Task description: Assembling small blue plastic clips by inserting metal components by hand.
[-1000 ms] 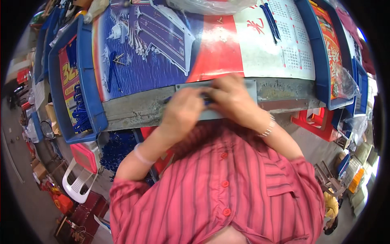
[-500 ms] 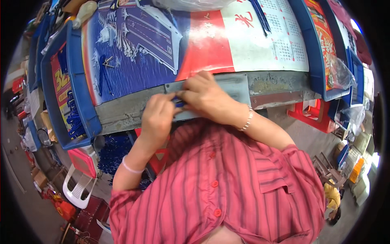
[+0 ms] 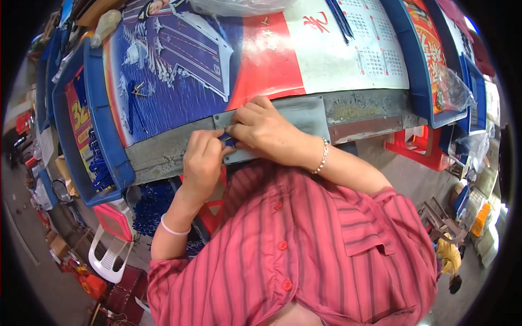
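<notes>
Both hands meet over a grey metal plate (image 3: 302, 111) at the table's near edge. My left hand (image 3: 200, 160) is closed, thumb and fingertips pinching a small dark blue piece (image 3: 229, 141) that looks like cord. From the other side my right hand (image 3: 263, 133) grips the same piece, its fingers bent around it and hiding most of it. A thin blue cord with metal ends (image 3: 135, 106) lies on the poster beyond my left hand. Farther off to the right, a bundle of dark blue cords (image 3: 339, 20) rests on the poster.
A printed poster (image 3: 348, 65) covers the tabletop. Blue trays flank it: the left tray (image 3: 103, 119) holds blue cords, the right tray (image 3: 421, 81) a clear plastic bag. Many blue strands (image 3: 152, 209) hang below the table, near a red stool (image 3: 416, 152) and white chair (image 3: 109, 255).
The whole view has shifted slightly, so the table appears a little farther left. Both hands stay together at the plate, still gripping the blue piece, with only small finger movement.
</notes>
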Motion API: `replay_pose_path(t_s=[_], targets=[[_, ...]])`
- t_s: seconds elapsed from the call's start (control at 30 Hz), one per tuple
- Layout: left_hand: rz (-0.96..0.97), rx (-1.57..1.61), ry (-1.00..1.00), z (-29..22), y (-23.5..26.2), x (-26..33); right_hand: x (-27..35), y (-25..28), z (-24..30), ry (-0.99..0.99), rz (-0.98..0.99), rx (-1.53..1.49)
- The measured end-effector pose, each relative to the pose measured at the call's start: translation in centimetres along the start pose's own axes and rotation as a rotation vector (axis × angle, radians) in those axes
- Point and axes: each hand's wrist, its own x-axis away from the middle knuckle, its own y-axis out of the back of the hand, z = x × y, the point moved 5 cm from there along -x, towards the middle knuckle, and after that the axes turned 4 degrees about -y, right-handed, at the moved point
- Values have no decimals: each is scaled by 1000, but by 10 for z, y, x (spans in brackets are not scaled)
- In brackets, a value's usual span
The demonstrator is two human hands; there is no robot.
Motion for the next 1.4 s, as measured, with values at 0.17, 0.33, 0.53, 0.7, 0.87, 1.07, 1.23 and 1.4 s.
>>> replay_pose_path(t_s=[0.17, 0.33, 0.53, 0.7, 0.87, 1.07, 1.23, 1.4], targets=[[53, 136, -172, -45, -57, -47, 64, 63, -25, -188, -92, 151], [88, 123, -190, -25, -34, -36, 45, 42, -19, -165, -109, 42], [20, 58, -53, -12, -15, -6, 18, 14, -8, -23, -28, -20], [50, 178, -253, -54, -66, -63, 67, 62, -26, -194, -97, 147], [62, 80, -123, 1, -5, -1, -4, -1, 3, 7, -29, 30], [98, 144, -127, -34, -43, -37, 52, 47, -22, -135, -57, 80], [101, 163, -135, -21, -28, -32, 39, 34, -19, -124, -94, -3], [-130, 122, 211, -10, 9, 3, 3, 24, 6, -48, -101, -220]])
